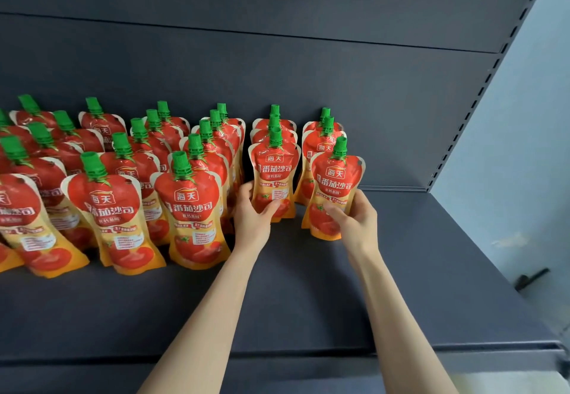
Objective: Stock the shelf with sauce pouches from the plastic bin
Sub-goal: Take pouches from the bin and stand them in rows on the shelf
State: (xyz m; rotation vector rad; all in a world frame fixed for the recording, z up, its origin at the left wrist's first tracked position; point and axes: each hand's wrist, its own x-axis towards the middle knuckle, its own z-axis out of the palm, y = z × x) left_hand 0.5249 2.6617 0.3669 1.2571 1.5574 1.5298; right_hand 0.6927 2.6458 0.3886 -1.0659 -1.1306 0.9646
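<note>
Red and orange tomato sauce pouches with green caps stand upright in several rows on the dark shelf [308, 295]. My left hand [253, 218] grips the lower part of the front pouch [274, 174] of the second row from the right. My right hand [357, 218] grips the bottom of another pouch [336, 184], at the front of the rightmost row. Both held pouches stand upright, with their bases at the shelf surface. The plastic bin is out of view.
Rows of pouches [117, 196] fill the shelf's left half, reaching nearer its front edge. The dark back panel [308, 85] rises behind them. A slotted upright [481, 91] and pale wall [524, 147] bound the right side. Bare shelf lies right of my right hand.
</note>
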